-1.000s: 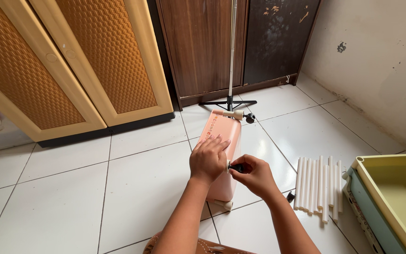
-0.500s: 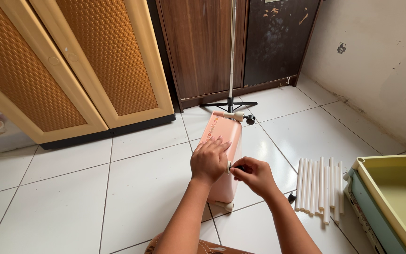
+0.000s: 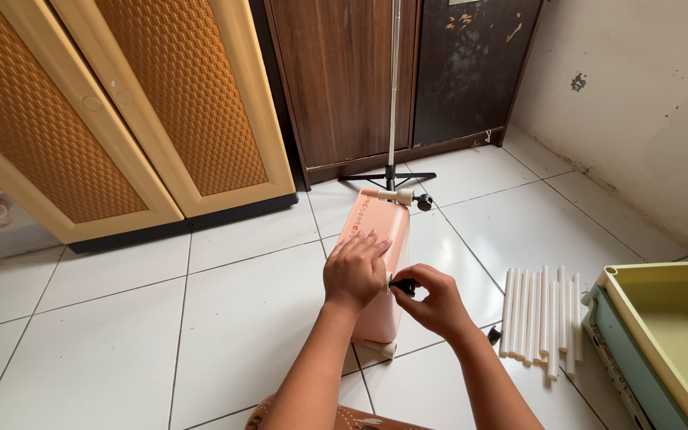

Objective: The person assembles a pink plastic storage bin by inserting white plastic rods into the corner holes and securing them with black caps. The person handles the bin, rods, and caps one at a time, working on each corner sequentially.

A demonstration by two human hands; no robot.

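Behind right hand (image 3: pixel 431 300): black knob (image 3: pixel 404 285) part hidden; left hand (image 3: pixel 353 271) flat on pink panel (image 3: pixel 379 223)

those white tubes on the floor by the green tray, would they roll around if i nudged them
Probably yes: the white tubes look round and smooth, lying loose side by side on glossy tile, so a sideways nudge would likely scatter them. They look thin and hollow, so likely light and stiff. The green tray might stop those rolling right.
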